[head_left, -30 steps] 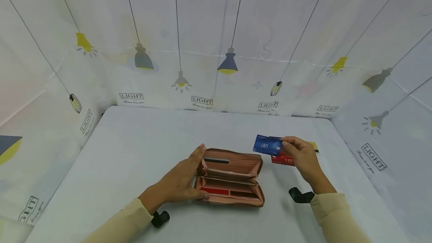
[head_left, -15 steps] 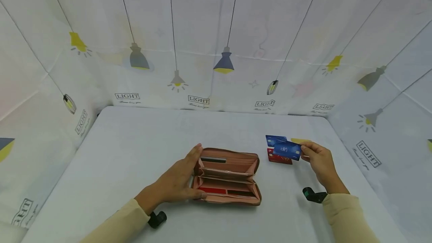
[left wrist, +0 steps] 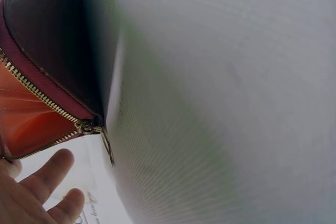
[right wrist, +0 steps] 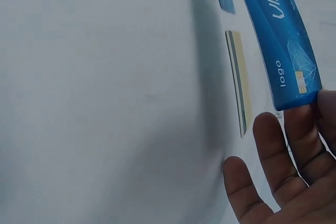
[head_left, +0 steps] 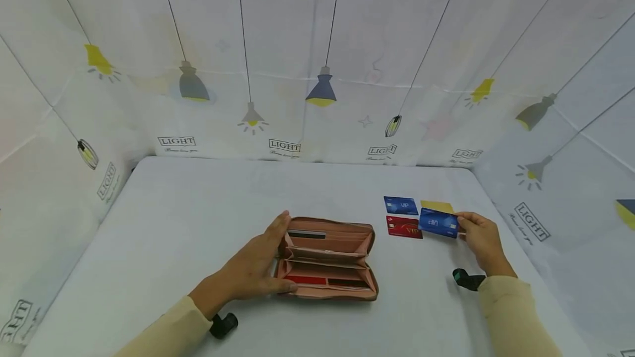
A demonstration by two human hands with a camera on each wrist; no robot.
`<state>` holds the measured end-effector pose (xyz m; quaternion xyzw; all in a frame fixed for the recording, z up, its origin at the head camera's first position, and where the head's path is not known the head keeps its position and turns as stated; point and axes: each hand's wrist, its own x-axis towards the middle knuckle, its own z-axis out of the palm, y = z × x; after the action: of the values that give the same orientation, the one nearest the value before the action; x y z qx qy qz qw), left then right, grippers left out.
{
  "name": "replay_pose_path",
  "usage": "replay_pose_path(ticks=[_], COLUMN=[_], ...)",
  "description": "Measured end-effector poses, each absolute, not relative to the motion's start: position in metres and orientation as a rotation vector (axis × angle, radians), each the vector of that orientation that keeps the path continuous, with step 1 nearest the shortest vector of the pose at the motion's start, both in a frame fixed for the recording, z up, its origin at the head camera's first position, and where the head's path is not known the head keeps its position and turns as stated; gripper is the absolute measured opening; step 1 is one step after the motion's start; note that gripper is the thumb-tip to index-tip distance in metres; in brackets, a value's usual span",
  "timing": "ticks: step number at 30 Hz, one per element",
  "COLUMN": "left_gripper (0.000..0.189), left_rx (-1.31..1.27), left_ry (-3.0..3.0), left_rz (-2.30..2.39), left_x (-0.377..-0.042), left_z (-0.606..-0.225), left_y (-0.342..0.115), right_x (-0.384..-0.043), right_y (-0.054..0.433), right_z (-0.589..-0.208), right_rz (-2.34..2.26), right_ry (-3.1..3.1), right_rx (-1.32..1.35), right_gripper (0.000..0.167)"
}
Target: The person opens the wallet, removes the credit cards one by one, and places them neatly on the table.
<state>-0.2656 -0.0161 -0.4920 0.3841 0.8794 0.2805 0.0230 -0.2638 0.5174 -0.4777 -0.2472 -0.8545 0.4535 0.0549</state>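
Note:
My right hand pinches a blue VIP card by its right end between thumb and finger. The held card is raised above the table in the right wrist view, and two other fingers stay free of it. Under and behind it lies a yellow card, partly covered in the head view. My left hand holds the left side of an unzipped pink wallet, thumb on the near flap and fingers by the far left corner. A red card shows in a near slot of the wallet.
Left of the held card, another blue VIP card and a red VIP card lie on the white table. Patterned cloth walls surround the back and sides. Each wrist carries a black camera.
My right hand has carried the blue card rightward, from beside the wallet to over the yellow card, uncovering the other blue and red cards. My left hand stays at the wallet.

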Motion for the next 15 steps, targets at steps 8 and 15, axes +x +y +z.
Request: replay_pose_path(ticks=[8,15], left_gripper=[0.132,0.132], left_rx=[1.185,1.201], left_ry=[2.711,2.725], left_rz=[0.883,0.882], left_x=[-0.266,-0.266], left_z=[-0.493,-0.494], left_y=[-0.017,-0.017], right_x=[-0.267,-0.271], right_y=[0.535,0.544], right_z=[-0.479,-0.484], right_rz=[1.294,1.133], right_ry=[-2.646,-2.757], right_rx=[-0.858,-0.878], right_gripper=[0.039,0.042])
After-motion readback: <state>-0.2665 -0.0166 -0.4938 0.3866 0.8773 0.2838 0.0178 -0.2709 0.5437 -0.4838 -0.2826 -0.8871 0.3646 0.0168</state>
